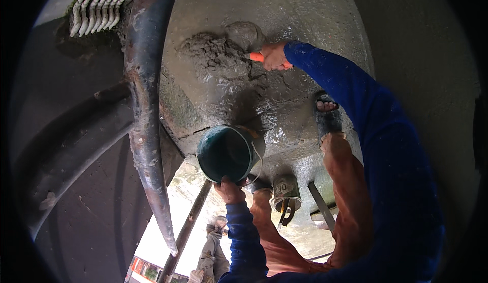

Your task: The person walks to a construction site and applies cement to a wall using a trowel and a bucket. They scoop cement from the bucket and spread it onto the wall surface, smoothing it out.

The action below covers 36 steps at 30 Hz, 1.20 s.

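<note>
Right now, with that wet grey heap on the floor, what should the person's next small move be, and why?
Probably draw the orange-handled tool through the grey heap to spread it: the right grip holds its handle beside the heap, which is lumpy while the floor beyond looks smoother. The left grip holds the bucket near its rim.

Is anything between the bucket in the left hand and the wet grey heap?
Nothing visible; only wet ground lies between the bucket and heap. The right hand, gripping an orange handle, is beside it.
</note>
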{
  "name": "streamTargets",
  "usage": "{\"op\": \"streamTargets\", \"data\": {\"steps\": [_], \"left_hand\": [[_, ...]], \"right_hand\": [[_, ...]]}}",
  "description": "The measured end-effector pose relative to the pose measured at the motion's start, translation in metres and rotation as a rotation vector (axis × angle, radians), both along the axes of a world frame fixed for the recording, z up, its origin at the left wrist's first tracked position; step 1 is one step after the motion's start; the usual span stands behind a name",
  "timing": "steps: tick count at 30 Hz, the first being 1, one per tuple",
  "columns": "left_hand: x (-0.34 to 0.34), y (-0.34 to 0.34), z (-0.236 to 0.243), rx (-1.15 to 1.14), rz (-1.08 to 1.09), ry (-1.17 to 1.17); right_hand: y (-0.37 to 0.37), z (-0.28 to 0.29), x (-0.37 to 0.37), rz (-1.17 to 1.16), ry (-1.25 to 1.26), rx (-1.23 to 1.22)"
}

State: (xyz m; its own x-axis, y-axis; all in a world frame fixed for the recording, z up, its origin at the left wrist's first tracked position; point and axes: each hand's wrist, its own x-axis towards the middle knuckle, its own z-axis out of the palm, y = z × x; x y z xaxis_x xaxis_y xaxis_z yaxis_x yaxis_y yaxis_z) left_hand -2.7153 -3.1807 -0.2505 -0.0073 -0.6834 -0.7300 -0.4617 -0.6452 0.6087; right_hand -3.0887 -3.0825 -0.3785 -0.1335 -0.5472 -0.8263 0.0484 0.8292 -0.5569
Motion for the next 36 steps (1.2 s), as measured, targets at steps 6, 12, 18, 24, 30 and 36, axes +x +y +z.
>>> {"op": "streamTargets", "data": {"steps": [6,12,18,24,30,36], "left_hand": [[0.03,-0.008,-0.013,-0.017,-0.078,0.007],[0.005,0.0,0.004,-0.024,-0.024,0.034],[0.025,0.009,0.003,0.027,-0.068,0.138],[0.024,0.02,0.01,0.159,-0.177,0.244],[0.033,0.015,0.016,0.233,-0.26,0.407],[0.057,0.041,0.0,0.126,-0.359,0.423]], "right_hand": [[0.01,-0.014,0.026,-0.062,-0.084,-0.096],[0.027,0.032,0.053,-0.136,-0.036,-0.095],[0.065,0.096,0.077,-0.216,0.001,-0.09],[0.124,0.194,0.097,-0.153,0.013,0.013],[0.115,0.357,0.099,0.255,0.066,0.29],[0.042,0.388,0.117,0.666,0.064,0.515]]}}
